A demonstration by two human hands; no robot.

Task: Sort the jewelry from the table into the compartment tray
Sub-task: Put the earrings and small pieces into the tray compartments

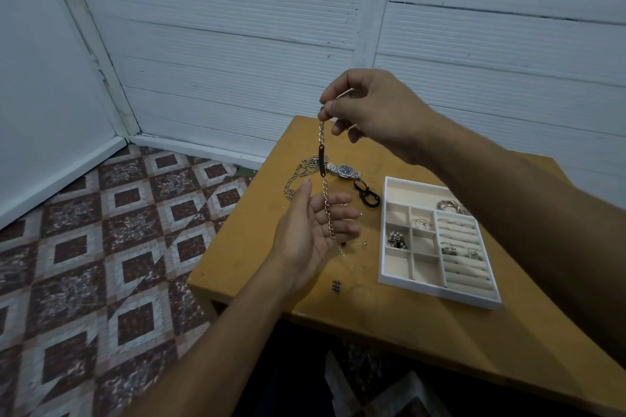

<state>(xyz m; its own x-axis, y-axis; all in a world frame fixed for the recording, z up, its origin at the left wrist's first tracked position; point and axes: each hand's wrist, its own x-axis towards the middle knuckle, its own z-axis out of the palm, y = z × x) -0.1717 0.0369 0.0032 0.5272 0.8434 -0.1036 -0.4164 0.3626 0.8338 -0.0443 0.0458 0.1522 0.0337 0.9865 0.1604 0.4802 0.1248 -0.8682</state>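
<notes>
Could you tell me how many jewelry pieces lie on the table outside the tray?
4, besides the bracelet in the right hand: silver chain at the far-left edge, watch beside it, black cord loop near the tray, small hook by the left hand, which may hide more.

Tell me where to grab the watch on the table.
Pinch the watch across its case from straight above, finger and thumb on its far and near edges. It lies flat, dial up, band trailing left, so the case is the stiff, raised part. The cord lies close on its near right; keep clear of it.
</notes>
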